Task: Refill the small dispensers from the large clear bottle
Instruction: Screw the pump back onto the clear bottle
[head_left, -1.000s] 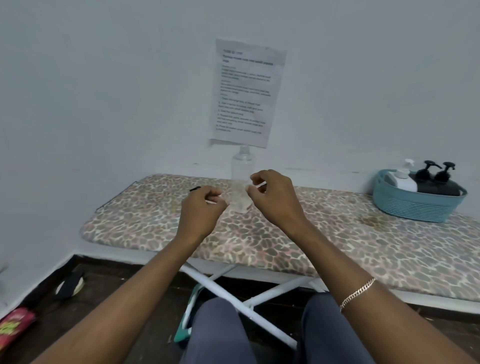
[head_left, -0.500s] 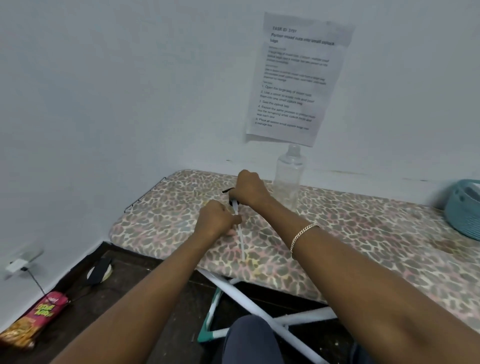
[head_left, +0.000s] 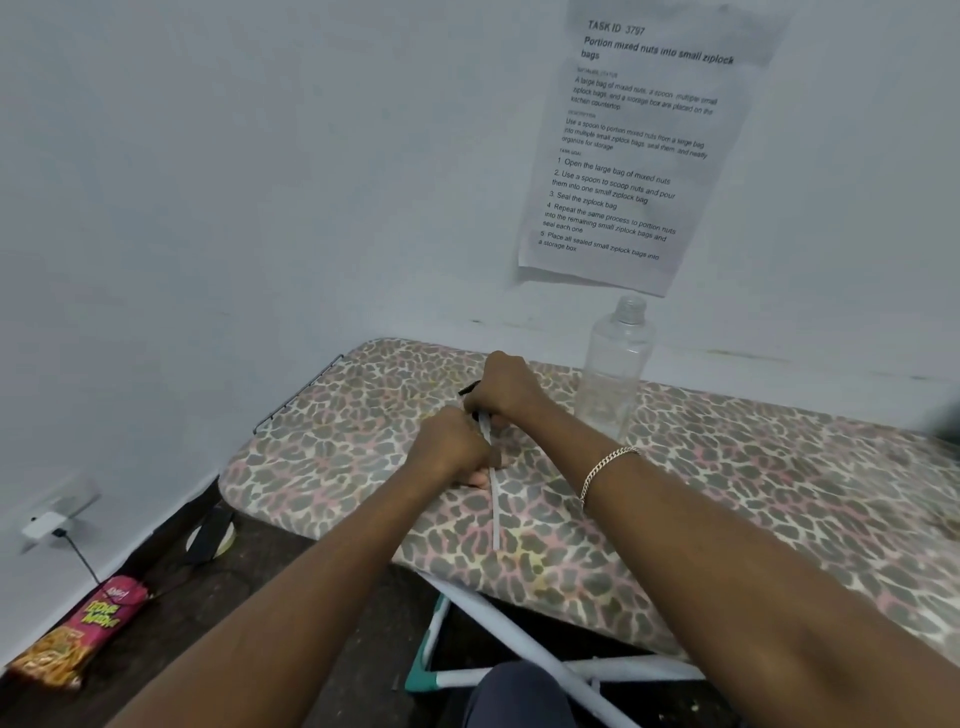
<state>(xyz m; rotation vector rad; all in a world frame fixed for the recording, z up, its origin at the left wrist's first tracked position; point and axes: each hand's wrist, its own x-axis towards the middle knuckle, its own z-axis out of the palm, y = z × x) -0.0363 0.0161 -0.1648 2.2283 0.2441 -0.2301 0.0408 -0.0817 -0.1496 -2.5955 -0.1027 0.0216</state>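
The large clear bottle (head_left: 615, 374) stands uncapped and upright at the back of the leopard-print board (head_left: 753, 499), near the wall. To its left, both hands are low on the board with a dispenser pump between them. My right hand (head_left: 506, 392) grips the black pump head (head_left: 469, 388), of which only a tip shows. My left hand (head_left: 457, 449) is curled round the pump's long white tube (head_left: 496, 519), which lies on the board and points toward me. No small dispenser bottle is in view.
A printed sheet (head_left: 628, 156) is taped to the wall above the bottle. On the dark floor at left lie a snack packet (head_left: 85, 629), a plugged-in charger (head_left: 44, 525) and a sandal (head_left: 210, 535). The board's white legs (head_left: 524, 654) cross in front of my knee.
My view has swung left and the basket of dispensers has left it. Both hands have come down from mid-air onto the board with the pump, left of the bottle.
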